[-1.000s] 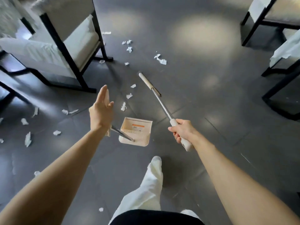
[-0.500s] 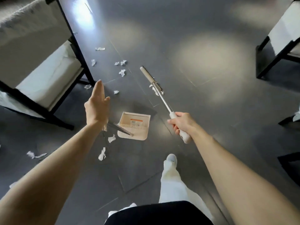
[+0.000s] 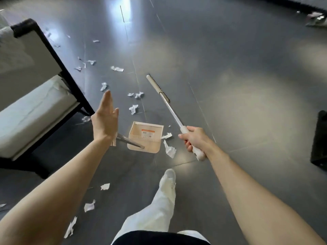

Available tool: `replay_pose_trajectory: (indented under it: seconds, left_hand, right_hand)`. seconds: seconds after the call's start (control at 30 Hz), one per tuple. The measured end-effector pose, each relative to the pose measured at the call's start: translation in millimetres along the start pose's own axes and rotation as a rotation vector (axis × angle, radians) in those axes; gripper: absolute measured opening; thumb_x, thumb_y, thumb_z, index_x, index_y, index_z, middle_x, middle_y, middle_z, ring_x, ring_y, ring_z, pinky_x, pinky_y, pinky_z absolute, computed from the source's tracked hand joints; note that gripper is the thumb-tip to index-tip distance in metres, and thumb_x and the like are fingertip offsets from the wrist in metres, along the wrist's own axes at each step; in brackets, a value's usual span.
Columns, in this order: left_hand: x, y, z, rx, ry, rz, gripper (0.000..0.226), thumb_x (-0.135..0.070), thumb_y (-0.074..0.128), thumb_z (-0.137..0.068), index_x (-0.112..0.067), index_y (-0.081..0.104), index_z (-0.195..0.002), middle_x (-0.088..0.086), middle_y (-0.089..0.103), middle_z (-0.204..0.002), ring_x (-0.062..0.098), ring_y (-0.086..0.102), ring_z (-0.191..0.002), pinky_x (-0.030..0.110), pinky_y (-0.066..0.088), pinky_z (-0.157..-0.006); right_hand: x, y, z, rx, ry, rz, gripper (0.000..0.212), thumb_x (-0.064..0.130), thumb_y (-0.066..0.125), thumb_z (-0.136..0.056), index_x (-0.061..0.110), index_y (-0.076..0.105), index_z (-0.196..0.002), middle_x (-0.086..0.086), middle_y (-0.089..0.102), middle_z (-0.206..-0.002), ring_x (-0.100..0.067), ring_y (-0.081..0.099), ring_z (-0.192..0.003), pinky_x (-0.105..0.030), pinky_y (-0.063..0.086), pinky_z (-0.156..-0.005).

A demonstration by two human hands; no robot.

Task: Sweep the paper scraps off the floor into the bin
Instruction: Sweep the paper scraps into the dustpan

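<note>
While right hand (image 3: 193,140) grips the broom (image 3: 172,113) and left hand (image 3: 105,119) is spread by the dustpan (image 3: 147,138), draw paper scraps (image 3: 133,109), scattered far-left on the floor (image 3: 230,85), panward using short, low strokes.

Left side of the frame is mostly 1 armchair (image 3: 26,59): black frame, pale seat cushion (image 3: 35,110), plus something fuzzy and white (image 3: 4,32) over its top in the upper left. A black boxy thing (image 3: 320,138) sits cropped at the right edge. Upper right corner has a blurry pale object (image 3: 316,18), can't tell what.
</note>
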State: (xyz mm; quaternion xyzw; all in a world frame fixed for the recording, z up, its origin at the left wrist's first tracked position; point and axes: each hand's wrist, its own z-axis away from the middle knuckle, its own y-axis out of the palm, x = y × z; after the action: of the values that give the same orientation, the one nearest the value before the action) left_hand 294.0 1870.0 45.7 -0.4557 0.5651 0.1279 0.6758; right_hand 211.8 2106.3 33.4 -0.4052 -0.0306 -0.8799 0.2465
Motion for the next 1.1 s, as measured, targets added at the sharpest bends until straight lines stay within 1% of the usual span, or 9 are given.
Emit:
replay_pose_trajectory:
  seconds: [0.2, 0.23, 0.3, 0.37, 0.5, 0.63, 0.83, 1.0, 1.1]
  left_hand:
    - [-49, 109, -168, -0.034, 0.054, -0.183, 0.062, -0.009, 0.058, -0.093, -0.026, 0.033, -0.147, -0.008, 0.045, -0.145, 0.015, 0.048, -0.129, 0.025, 0.029, -0.111]
    - [-60, 124, -194, -0.039, 0.06, -0.182, 0.061, -0.01, 0.057, -0.093, -0.025, 0.033, -0.147, -0.006, 0.045, -0.145, 0.015, 0.046, -0.131, 0.025, 0.029, -0.111]
    - [-82, 153, -247, -0.062, 0.05, -0.165, 0.061, -0.009, 0.057, -0.094, -0.023, 0.033, -0.148, -0.006, 0.044, -0.146, 0.011, 0.044, -0.131, 0.011, 0.025, -0.108]
    - [-96, 183, -299, -0.085, 0.017, -0.128, 0.061, -0.007, 0.056, -0.093, -0.024, 0.033, -0.148, -0.008, 0.042, -0.146, 0.004, 0.041, -0.13, 0.006, 0.022, -0.107]
    - [-104, 246, -414, -0.182, -0.048, -0.072, 0.064, -0.003, 0.056, -0.092, -0.025, 0.034, -0.147, -0.009, 0.043, -0.144, 0.001, 0.041, -0.129, 0.021, 0.027, -0.113]
    - [-117, 286, -527, -0.294, -0.116, -0.065, 0.064, -0.002, 0.055, -0.092, -0.025, 0.033, -0.148, -0.023, 0.038, -0.134, -0.003, 0.04, -0.127, 0.012, 0.025, -0.108]
    - [-129, 318, -673, -0.461, -0.232, 0.087, 0.066, 0.003, 0.055, -0.09, -0.027, 0.036, -0.146, -0.011, 0.043, -0.144, -0.005, 0.042, -0.127, 0.029, 0.03, -0.114]
    - [-122, 336, -825, -0.526, -0.266, 0.18, 0.065, 0.011, 0.05, -0.09, -0.015, 0.033, -0.147, -0.005, 0.04, -0.146, -0.013, 0.038, -0.121, 0.012, 0.028, -0.108]
    - [-113, 334, -925, -0.548, -0.297, 0.155, 0.063, 0.01, 0.051, -0.09, -0.013, 0.035, -0.146, -0.008, 0.042, -0.14, -0.005, 0.041, -0.124, 0.0, 0.026, -0.1]
  right_hand:
    - [135, -52, -160, 0.065, -0.002, 0.041, 0.016, 0.0, 0.057, -0.092, 0.01, 0.056, -0.104, -0.004, 0.04, -0.063, -0.004, 0.033, -0.034, -0.014, 0.03, -0.032]
    - [158, -60, -182, 0.076, -0.007, 0.052, 0.018, 0.0, 0.058, -0.092, 0.01, 0.056, -0.107, -0.004, 0.041, -0.063, -0.004, 0.034, -0.034, -0.014, 0.031, -0.032]
    - [204, -74, -232, 0.103, -0.016, 0.073, 0.022, 0.0, 0.058, -0.092, 0.01, 0.057, -0.111, -0.004, 0.041, -0.063, -0.005, 0.035, -0.037, -0.014, 0.031, -0.032]
    - [252, -86, -289, 0.121, -0.016, 0.083, 0.02, 0.0, 0.058, -0.092, 0.012, 0.057, -0.108, -0.004, 0.041, -0.063, -0.005, 0.035, -0.038, -0.014, 0.031, -0.033]
    - [351, -101, -416, 0.181, -0.034, 0.146, 0.016, 0.0, 0.058, -0.091, 0.014, 0.055, -0.096, -0.003, 0.041, -0.063, -0.004, 0.034, -0.035, -0.014, 0.031, -0.033]
    - [460, -107, -528, 0.292, -0.052, 0.249, 0.012, -0.002, 0.055, -0.092, 0.01, 0.053, -0.091, -0.003, 0.04, -0.062, -0.003, 0.033, -0.03, -0.013, 0.03, -0.032]
    - [609, -63, -655, 0.431, -0.065, 0.333, 0.017, -0.003, 0.051, -0.093, 0.011, 0.049, -0.084, -0.002, 0.038, -0.06, -0.001, 0.032, -0.029, -0.012, 0.029, -0.031]
    - [716, 8, -772, 0.521, -0.071, 0.376, 0.015, -0.003, 0.051, -0.094, 0.011, 0.053, -0.091, -0.003, 0.041, -0.061, -0.002, 0.034, -0.032, -0.013, 0.031, -0.032]
    - [782, 61, -838, 0.542, -0.087, 0.394, 0.015, -0.003, 0.049, -0.094, 0.011, 0.053, -0.098, -0.004, 0.041, -0.061, -0.003, 0.035, -0.032, -0.014, 0.031, -0.033]
